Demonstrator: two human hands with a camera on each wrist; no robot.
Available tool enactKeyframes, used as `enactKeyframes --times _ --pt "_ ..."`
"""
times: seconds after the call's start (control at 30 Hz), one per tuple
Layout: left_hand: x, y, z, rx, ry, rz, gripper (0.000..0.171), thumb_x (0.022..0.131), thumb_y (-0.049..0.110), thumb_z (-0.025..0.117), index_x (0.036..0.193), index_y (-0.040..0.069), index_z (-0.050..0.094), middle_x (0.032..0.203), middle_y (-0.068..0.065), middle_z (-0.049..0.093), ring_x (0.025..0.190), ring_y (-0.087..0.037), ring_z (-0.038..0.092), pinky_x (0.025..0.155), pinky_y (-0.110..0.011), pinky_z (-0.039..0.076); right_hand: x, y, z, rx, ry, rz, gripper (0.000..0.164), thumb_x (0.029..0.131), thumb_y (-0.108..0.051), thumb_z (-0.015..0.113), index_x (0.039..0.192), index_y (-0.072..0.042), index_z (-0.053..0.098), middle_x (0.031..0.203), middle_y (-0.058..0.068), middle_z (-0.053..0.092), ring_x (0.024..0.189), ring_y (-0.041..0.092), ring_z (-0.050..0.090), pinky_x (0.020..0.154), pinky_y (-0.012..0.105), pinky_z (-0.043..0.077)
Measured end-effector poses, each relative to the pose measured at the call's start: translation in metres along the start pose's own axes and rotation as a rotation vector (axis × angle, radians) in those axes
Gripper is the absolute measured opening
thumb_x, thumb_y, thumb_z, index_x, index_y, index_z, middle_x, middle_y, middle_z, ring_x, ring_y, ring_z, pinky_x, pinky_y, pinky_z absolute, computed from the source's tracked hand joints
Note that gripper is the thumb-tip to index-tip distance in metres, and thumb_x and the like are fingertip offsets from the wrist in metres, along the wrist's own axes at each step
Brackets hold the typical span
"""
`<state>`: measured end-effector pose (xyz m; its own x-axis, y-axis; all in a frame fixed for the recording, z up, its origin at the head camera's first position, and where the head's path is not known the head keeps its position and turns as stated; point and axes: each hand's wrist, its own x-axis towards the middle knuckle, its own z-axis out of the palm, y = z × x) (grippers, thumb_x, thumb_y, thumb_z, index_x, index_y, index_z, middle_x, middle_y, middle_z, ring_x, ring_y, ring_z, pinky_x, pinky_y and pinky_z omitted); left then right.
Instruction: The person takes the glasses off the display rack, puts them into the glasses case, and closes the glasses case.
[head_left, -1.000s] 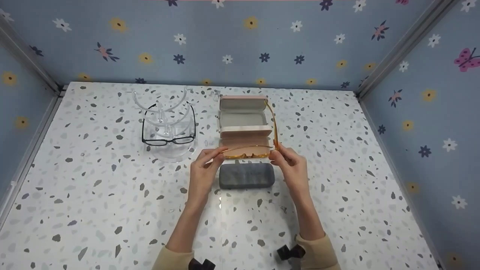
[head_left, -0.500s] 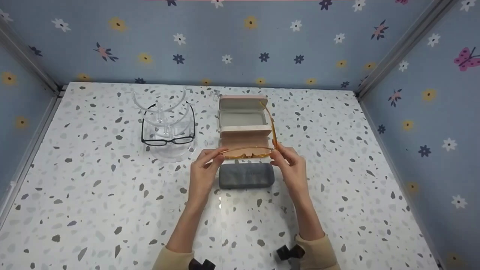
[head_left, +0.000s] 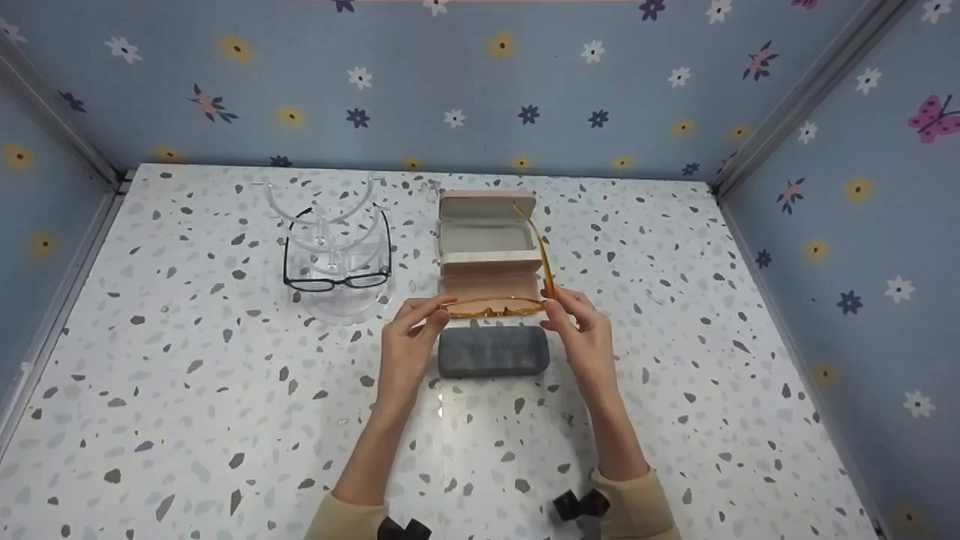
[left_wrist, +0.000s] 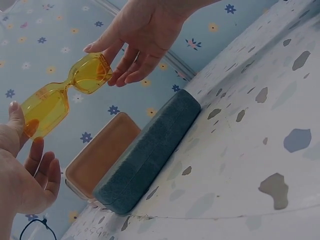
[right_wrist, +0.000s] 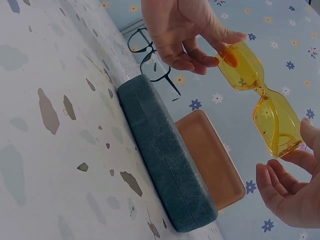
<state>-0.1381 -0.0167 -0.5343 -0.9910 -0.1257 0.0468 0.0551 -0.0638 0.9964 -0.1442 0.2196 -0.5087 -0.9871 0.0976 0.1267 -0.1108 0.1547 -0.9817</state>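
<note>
My left hand (head_left: 409, 341) and right hand (head_left: 586, 334) pinch the two ends of yellow see-through glasses (left_wrist: 47, 106), raised above the cases. In the head view one temple lies folded along the frame. The right temple (head_left: 545, 259) still points away, slanting inward, with right fingers at its hinge. Below the glasses lies a closed blue-grey glasses case (head_left: 493, 352). Just behind it stands an open pink glasses case (head_left: 491, 285), partly hidden by the glasses. Both wrist views show the yellow lenses between the hands.
An open case with a grey lining (head_left: 486, 238) stands behind the pink one. To the left, a clear display stand (head_left: 337, 259) bears black-framed glasses (head_left: 311, 286). Patterned walls (head_left: 480, 82) bound the speckled table (head_left: 225, 420) at the back and sides.
The right temple has swung inward, its tip moving left. The folded temple has come closer to the frame. Both hands stay nearly in place.
</note>
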Motion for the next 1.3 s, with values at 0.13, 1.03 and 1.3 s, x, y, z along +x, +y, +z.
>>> enactKeyframes --times 0.13,1.03,1.3 --pt "-0.0003 0.0009 0.0007 -0.006 0.005 0.000 0.027 0.093 0.023 0.071 0.117 0.011 0.079 0.109 -0.007 0.068 0.101 -0.008 0.065 0.093 -0.023 0.056 0.0000 -0.0004 0.0001 -0.007 -0.014 -0.017 0.029 0.103 -0.015 0.064 0.130 -0.008 0.072 0.131 0.016 0.070 0.117 0.028 0.068 0.094 0.055 0.059" --pt "0.0004 -0.0012 0.0006 0.019 0.014 0.002 0.028 0.092 0.025 0.073 0.116 0.011 0.079 0.108 -0.003 0.067 0.098 -0.007 0.065 0.089 -0.021 0.055 0.0018 0.0002 0.0005 -0.024 -0.033 -0.010 0.031 0.103 -0.007 0.061 0.131 0.001 0.068 0.129 0.020 0.071 0.110 0.005 0.072 0.089 0.029 0.062" --pt "0.0005 -0.0004 0.0007 0.016 0.023 0.020 0.027 0.092 0.023 0.073 0.115 0.010 0.080 0.108 -0.004 0.068 0.097 -0.006 0.065 0.089 -0.020 0.055 0.0033 0.0010 -0.0002 -0.033 -0.040 -0.024 0.028 0.102 -0.006 0.061 0.127 0.002 0.070 0.125 0.021 0.073 0.110 0.017 0.074 0.088 0.029 0.062"
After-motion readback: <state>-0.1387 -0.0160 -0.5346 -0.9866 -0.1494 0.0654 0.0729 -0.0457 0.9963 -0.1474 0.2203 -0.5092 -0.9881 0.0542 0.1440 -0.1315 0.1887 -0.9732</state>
